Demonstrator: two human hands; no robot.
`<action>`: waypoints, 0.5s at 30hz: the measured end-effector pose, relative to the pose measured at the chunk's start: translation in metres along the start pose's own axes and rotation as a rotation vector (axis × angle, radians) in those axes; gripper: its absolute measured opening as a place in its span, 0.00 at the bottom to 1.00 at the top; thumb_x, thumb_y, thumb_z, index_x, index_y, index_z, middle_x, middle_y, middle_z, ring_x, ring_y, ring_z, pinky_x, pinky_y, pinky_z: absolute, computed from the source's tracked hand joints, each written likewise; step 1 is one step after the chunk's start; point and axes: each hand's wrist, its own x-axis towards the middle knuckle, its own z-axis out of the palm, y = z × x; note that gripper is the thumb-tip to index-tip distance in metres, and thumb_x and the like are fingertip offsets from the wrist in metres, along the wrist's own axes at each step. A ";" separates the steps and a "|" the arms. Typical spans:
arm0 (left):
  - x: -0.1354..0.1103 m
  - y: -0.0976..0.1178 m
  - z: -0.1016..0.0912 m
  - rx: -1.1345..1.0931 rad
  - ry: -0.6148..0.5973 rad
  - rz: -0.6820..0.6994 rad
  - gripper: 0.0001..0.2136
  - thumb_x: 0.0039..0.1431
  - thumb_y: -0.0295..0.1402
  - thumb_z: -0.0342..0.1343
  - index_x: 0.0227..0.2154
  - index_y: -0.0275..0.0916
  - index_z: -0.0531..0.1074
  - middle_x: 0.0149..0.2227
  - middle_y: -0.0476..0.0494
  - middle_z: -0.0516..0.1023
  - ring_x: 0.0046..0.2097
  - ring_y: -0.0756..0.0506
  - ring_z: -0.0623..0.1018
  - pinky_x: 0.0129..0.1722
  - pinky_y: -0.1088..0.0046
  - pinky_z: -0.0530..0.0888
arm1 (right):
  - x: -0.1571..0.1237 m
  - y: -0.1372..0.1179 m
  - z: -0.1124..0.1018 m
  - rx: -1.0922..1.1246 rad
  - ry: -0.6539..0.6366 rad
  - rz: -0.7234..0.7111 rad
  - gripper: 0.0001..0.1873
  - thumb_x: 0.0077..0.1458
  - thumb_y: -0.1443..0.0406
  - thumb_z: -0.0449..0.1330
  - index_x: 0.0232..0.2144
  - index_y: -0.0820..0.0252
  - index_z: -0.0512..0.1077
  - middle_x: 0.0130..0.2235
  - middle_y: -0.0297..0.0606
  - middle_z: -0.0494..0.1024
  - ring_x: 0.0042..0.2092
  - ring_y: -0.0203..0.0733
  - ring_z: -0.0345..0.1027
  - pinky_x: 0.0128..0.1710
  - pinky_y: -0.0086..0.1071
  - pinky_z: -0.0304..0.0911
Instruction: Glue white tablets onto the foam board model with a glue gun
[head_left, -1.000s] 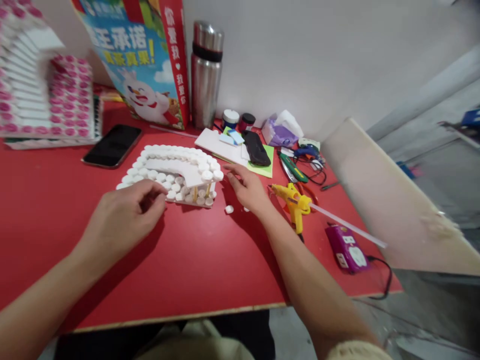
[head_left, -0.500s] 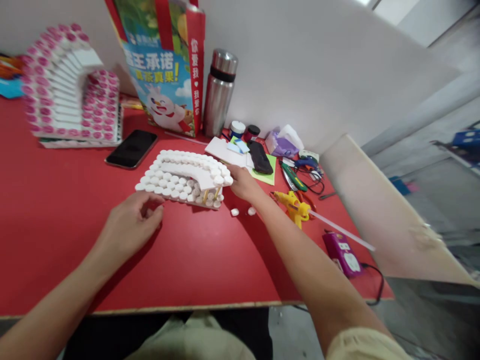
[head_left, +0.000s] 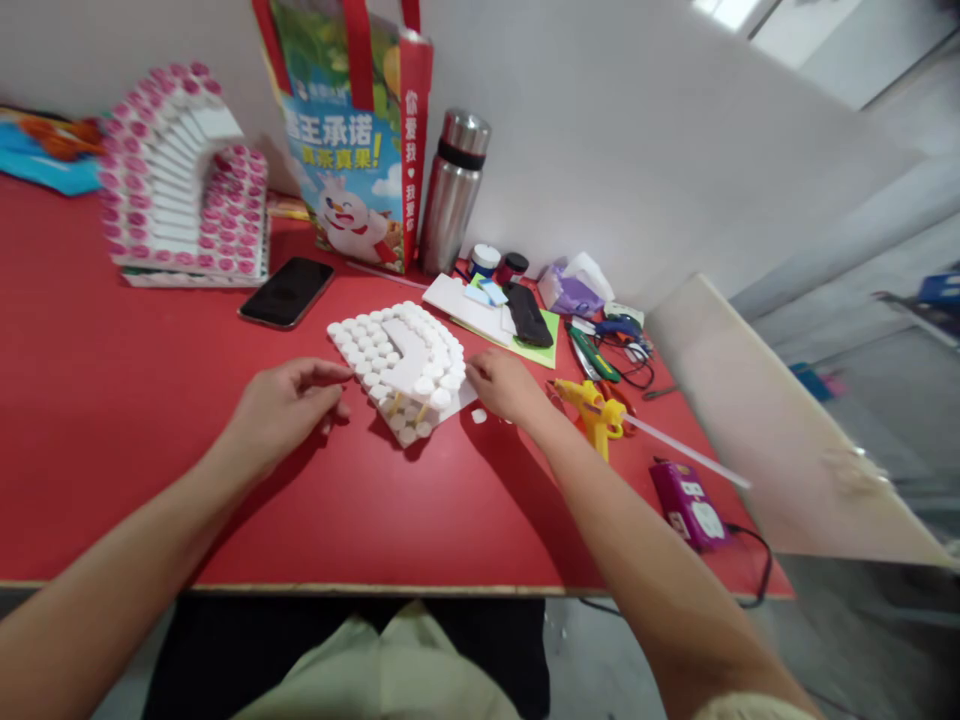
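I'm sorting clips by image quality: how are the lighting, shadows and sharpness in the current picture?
Head view: soft shadows on the red table beneath the left hand and beside the right forearm; head view: pale highlights on the steel flask; head view: the far right edge looks stretched and blurry, while the large lettering on the bag reads clearly.

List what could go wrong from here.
The white model has a raised curve apparently propped on thin posts; a knock from the right hand beside it might loosen them.
The loose white piece near that hand could get swept aside.
The yellow glue gun, near the right forearm, might get bumped.
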 end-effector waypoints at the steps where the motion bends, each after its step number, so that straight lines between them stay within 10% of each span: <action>1: 0.003 0.001 0.002 -0.061 -0.016 -0.003 0.20 0.49 0.32 0.58 0.46 0.34 0.74 0.25 0.44 0.79 0.22 0.48 0.72 0.22 0.73 0.70 | -0.002 0.000 0.000 0.002 -0.001 0.011 0.17 0.68 0.66 0.51 0.32 0.63 0.78 0.38 0.47 0.79 0.40 0.44 0.68 0.38 0.34 0.55; 15: 0.069 0.009 -0.001 -0.193 0.001 -0.016 0.16 0.41 0.18 0.52 0.35 0.37 0.71 0.30 0.48 0.77 0.17 0.55 0.64 0.16 0.77 0.56 | -0.009 -0.001 0.011 0.202 0.047 0.036 0.17 0.65 0.67 0.51 0.28 0.61 0.76 0.34 0.42 0.80 0.35 0.41 0.69 0.35 0.32 0.56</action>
